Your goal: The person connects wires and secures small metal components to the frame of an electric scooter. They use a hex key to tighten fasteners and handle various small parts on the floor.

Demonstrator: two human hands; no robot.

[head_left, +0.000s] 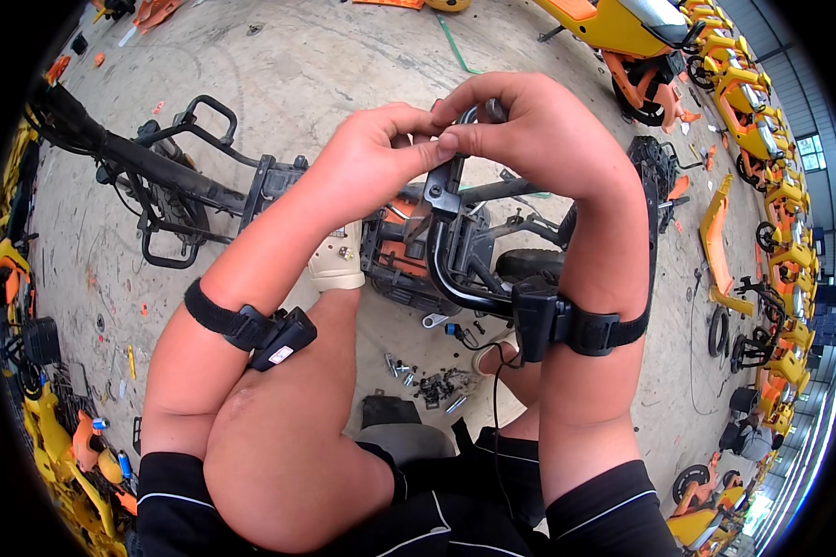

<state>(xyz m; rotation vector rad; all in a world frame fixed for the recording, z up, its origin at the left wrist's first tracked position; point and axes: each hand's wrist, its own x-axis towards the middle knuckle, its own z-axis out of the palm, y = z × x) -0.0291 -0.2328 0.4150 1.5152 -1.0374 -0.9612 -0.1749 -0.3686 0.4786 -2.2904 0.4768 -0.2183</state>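
Note:
Both my hands meet over the upper end of a black tubular frame (443,246) of a stripped-down scooter. My left hand (390,148) is closed, its thumb and fingers pinched together just above a black bracket (441,190) on that frame. Curled in from the other side, my right hand (529,130) is also closed, with thumb and forefinger touching the left fingertips. A small dark metal part shows between the right fingers, but its kind and what the left fingers hold are hidden. Below the bracket, the frame bends down past an orange and black scooter body (404,246).
Loose screws and small parts (444,385) lie on the concrete floor between my feet, near a ring-ended metal tool (434,320). Another bare black frame (149,162) stands at the left. Yellow scooters (757,130) line the right side; yellow panels (56,455) are heaped at lower left.

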